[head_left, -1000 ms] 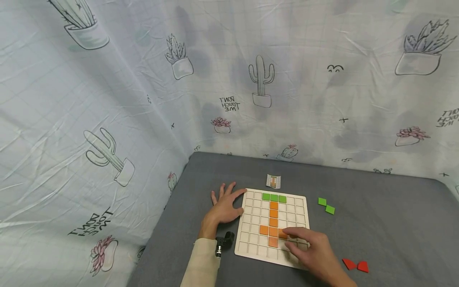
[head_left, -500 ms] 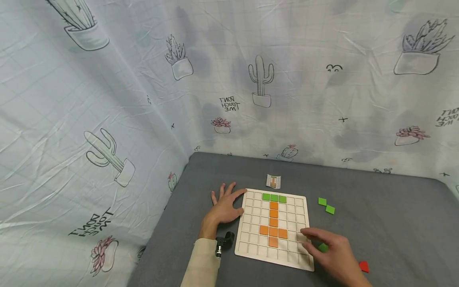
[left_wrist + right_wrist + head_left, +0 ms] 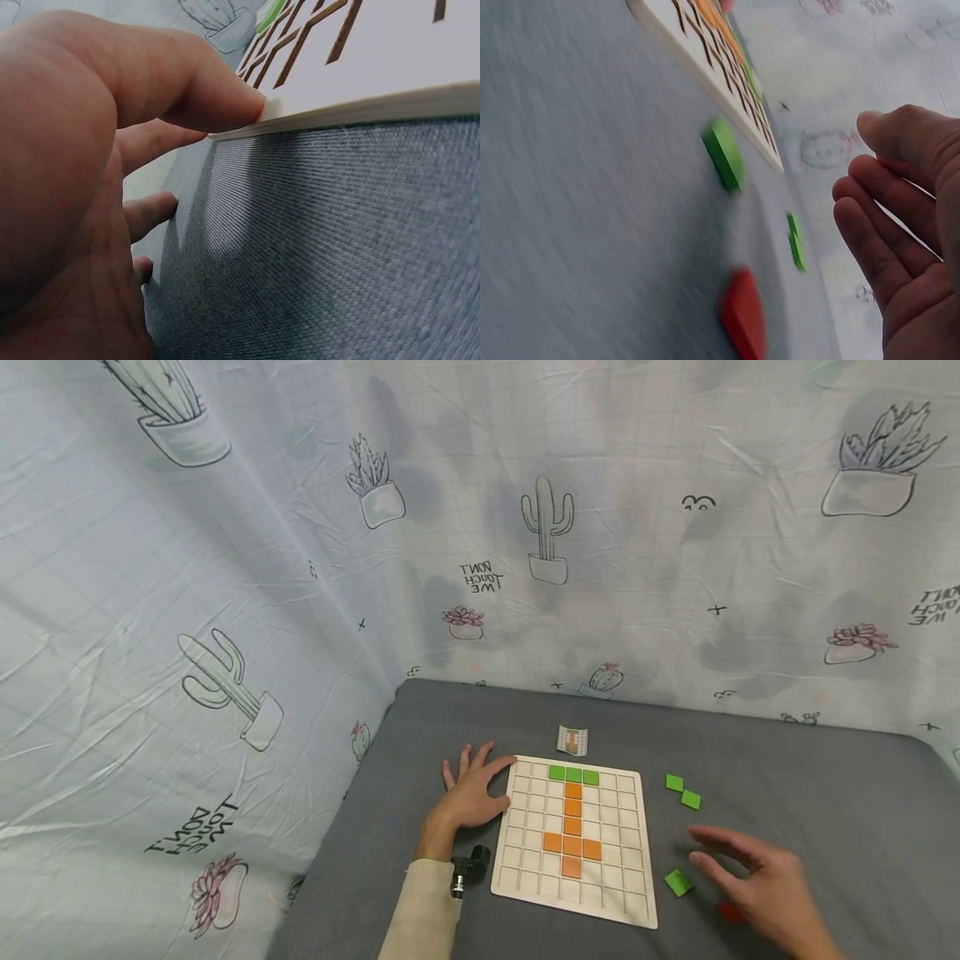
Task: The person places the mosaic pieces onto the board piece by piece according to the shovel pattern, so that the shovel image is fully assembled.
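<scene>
A pale wooden grid board (image 3: 525, 827) lies flat on the grey cloth. Three green square tiles (image 3: 573, 774) line its top row, and several orange square tiles (image 3: 572, 808) form a column with a crossing row below. My left hand (image 3: 468, 797) touches the board's left edge with thumb and index finger, other fingers spread on the cloth; the left wrist view shows the thumb (image 3: 232, 101) against the rim. My right hand (image 3: 765, 877) hovers right of the board, fingers loosely bent and apart, holding nothing. Beneath it are a green tile (image 3: 678, 883) and a partly hidden red piece (image 3: 730, 912).
Two green tiles (image 3: 682, 792) lie right of the board, touching at a corner. A small printed pattern card (image 3: 572, 741) rests behind the board. A curtain with cactus drawings (image 3: 637, 568) hangs past the table's far edge.
My right hand has left the orange tile at the right of the crossing row and moved right, off the board. That tile stays in its cell. My left hand has not moved.
</scene>
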The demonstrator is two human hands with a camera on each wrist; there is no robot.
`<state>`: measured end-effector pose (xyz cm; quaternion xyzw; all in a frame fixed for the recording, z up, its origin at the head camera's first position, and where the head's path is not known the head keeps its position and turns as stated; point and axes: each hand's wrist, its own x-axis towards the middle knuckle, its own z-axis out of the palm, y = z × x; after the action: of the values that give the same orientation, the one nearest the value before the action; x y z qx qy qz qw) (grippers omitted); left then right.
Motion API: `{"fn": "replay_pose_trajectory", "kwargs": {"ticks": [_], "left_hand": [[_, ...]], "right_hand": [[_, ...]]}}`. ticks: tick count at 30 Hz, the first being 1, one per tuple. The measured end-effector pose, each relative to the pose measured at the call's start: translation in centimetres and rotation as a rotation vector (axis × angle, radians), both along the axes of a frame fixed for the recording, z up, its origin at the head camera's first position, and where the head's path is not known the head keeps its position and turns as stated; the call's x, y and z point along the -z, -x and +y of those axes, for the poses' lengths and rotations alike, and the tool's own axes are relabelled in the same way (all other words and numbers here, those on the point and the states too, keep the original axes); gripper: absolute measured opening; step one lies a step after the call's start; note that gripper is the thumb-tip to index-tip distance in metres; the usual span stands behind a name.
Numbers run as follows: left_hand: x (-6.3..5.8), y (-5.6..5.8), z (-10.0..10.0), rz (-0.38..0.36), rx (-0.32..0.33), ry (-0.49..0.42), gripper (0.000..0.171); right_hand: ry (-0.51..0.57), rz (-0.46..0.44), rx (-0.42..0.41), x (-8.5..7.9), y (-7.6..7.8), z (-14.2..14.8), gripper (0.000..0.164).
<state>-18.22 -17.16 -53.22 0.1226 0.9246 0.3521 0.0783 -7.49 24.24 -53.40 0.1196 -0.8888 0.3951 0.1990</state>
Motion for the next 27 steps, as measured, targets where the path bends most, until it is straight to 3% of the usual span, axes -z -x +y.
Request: {"fn": "replay_pose_trajectory", "kwargs": {"ticks": [13, 27], "left_hand": [[0.2, 0.0, -0.1, 0.002, 0.001, 0.003, 0.068], [0.2, 0.0, 0.0, 0.005, 0.002, -0.002, 0.069]], "right_hand": [[-0.061, 0.02, 0.028, -0.6, 2.3, 4.4, 0.037], [-0.18, -0.002, 0.033, -0.3, 5.8, 4.4, 0.037]]}}
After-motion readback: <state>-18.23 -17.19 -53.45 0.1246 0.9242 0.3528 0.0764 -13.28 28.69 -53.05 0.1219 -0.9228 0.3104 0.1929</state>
